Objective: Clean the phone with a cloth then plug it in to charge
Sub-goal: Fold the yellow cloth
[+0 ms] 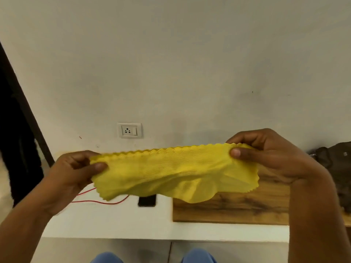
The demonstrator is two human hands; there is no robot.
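A yellow cloth (174, 173) with scalloped edges is stretched out in the air between both hands. My left hand (74, 173) pinches its left end and my right hand (269, 154) pinches its right end. Below the cloth, a black phone (147, 200) lies on the white ledge (114, 221), its upper part hidden by the cloth. A red cable (98, 201) runs across the ledge to the left of the phone. A white wall socket (129, 130) with a switch sits on the wall above the ledge.
A wooden board (237, 207) lies on the ledge to the right of the phone. A dark bag (334, 164) rests at the far right. A dark door frame (17, 130) stands at the left. Blue-clad knees (152, 258) show below the ledge edge.
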